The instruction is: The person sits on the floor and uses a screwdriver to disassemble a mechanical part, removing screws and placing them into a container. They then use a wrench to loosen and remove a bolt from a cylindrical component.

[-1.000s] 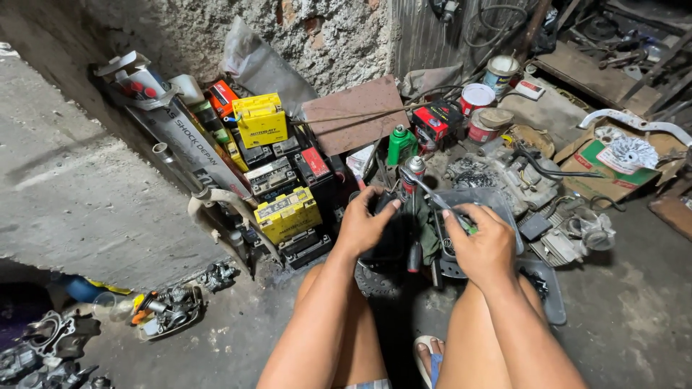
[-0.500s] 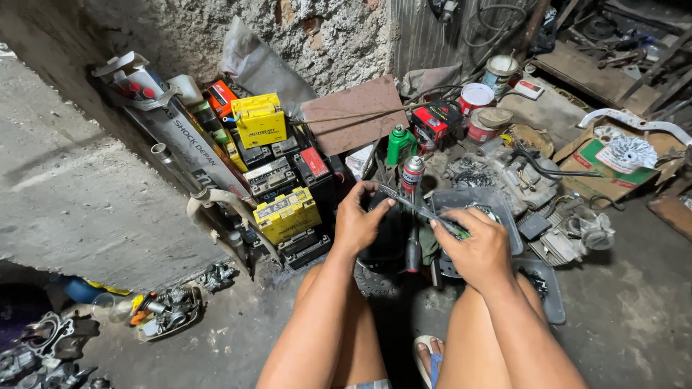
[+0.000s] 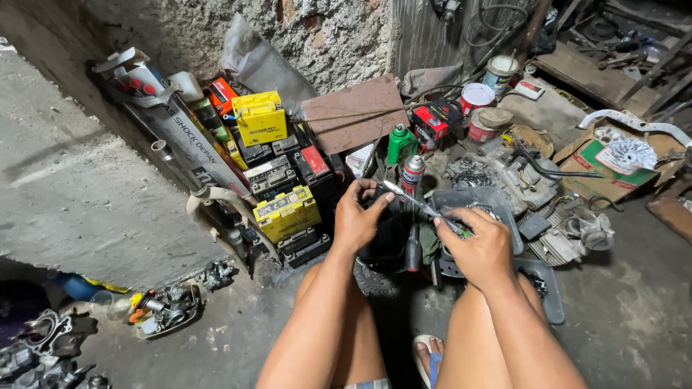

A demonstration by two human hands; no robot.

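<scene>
A person squats on a stained concrete floor (image 3: 634, 317), bare knees framing the view and a sandalled foot (image 3: 429, 356) showing between them. The right hand (image 3: 481, 248) is closed around the handle end of a slim metal tool (image 3: 418, 204), which runs up and to the left from that fist, its bright tip ending just above the left hand (image 3: 358, 220). The left hand is curled around the edge of a dark part (image 3: 386, 234) held upright between the knees; the tool's shaft crosses over the top of this part, though whether the two touch cannot be told. Just beyond the right hand sits a grey plastic tray (image 3: 497, 202). Behind the tool stand a red spray can (image 3: 412, 174) and a green bottle (image 3: 398, 142), close together. Left of the hands, yellow and black batteries (image 3: 287, 212) are stacked against a rough wall. Farther back stand a rusty flat board (image 3: 353, 112), a red box (image 3: 436, 121) and two paint tins (image 3: 477, 96), with an engine casing (image 3: 504, 173) to the right.
</scene>
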